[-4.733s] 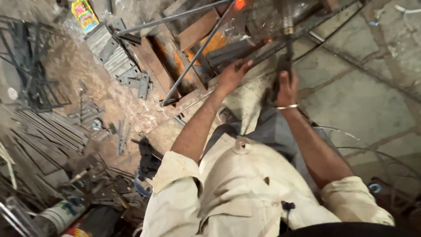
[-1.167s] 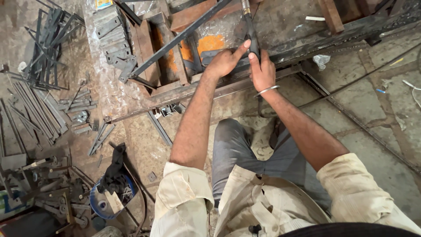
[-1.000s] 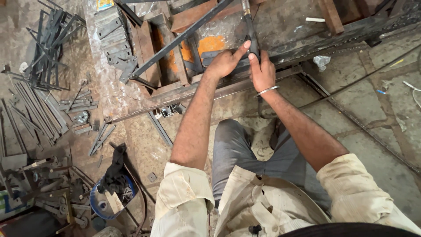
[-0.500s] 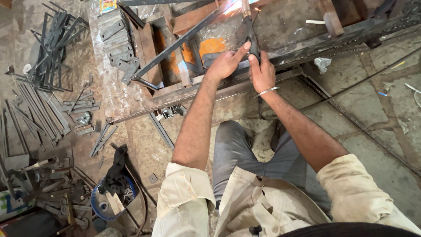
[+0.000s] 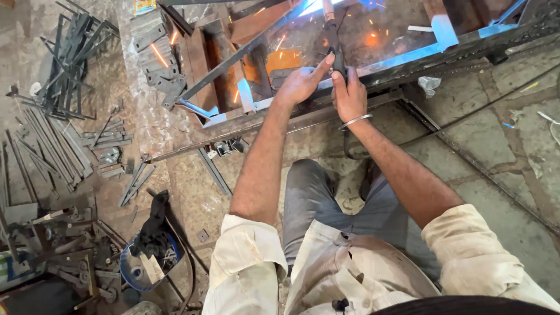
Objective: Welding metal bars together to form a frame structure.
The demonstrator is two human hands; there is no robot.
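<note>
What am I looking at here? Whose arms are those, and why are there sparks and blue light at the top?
The picture comes from a camera worn on a person's head, looking down, so the arms you see are that person's own. They crouch on a workshop floor. The right hand grips a dark welding holder, a tool that melts metal to join it. The left hand rests beside it, one finger touching the holder. The blue glow and orange sparks come from the tool's tip meeting a long metal frame lying on the ground. On the left lie piles of cut metal strips, and lower down a blue bucket with a black cloth on it.
</note>
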